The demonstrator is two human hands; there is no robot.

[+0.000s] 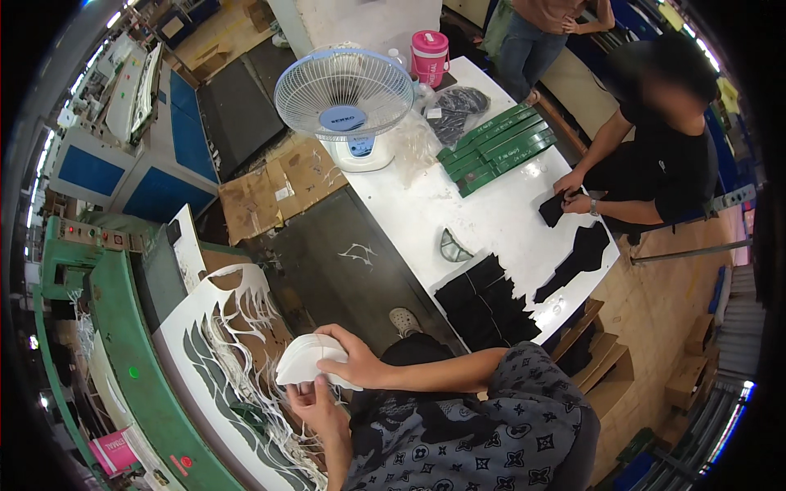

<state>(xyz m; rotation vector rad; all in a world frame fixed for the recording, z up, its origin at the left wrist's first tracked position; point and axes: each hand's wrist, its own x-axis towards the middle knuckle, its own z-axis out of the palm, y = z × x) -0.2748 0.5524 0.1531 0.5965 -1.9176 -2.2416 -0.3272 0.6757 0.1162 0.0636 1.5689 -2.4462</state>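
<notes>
**Stack of white cut pieces held over the die-cut sheet**

The stack of white cut pieces [304,358] sits between both hands, above the white die-cut sheet [214,344] that lies on the green machine bed [123,327]. The right hand [354,360] curls over the stack's top and right edge, fingers wrapped down on it; the left hand [315,403] comes up from below, fingertips pinching the lower edge. The stack is thus clamped from two sides, touching both palms, just in front of the person's chest.

The likely trouble is slippage: the pieces look thin and loose, so if either grip eases, the layers may fan out or drop among the stringy white offcuts [262,409] below, where they would be hard to pick apart. An uneven squeeze could also crease the outer pieces.

Well apart, black cut pieces [485,301] lie on the white counter [491,217], where another person handles more.
</notes>
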